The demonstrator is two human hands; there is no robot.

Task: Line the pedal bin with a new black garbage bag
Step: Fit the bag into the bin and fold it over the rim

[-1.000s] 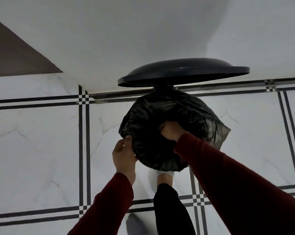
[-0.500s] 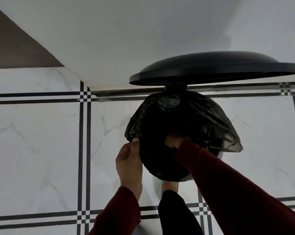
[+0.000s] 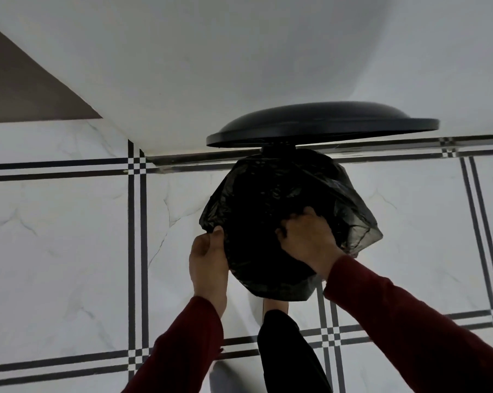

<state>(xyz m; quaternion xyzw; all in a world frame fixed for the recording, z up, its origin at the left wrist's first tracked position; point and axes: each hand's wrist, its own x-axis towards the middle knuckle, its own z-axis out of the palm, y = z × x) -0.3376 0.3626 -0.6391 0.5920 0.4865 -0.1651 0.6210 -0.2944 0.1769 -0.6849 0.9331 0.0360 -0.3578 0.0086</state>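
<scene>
The pedal bin stands against the wall with its black lid (image 3: pixel 322 123) raised. A black garbage bag (image 3: pixel 271 199) is draped over the bin's mouth and hides the bin's body and rim. My left hand (image 3: pixel 208 262) grips the bag's edge at the near left side of the bin. My right hand (image 3: pixel 307 236) grips a fold of the bag at the near right, its fingers curled into the plastic. A loose flap of bag (image 3: pixel 364 234) sticks out to the right.
My leg in dark trousers (image 3: pixel 288 347) reaches to the foot of the bin, where the foot is at the pedal. White marble floor tiles with black stripe borders (image 3: pixel 137 251) lie all around. A white wall (image 3: pixel 239 66) rises behind the bin.
My right hand has come up out of the bag's opening and now grips the bag at the near right rim. My left hand stays at the left edge. The view shifted slightly.
</scene>
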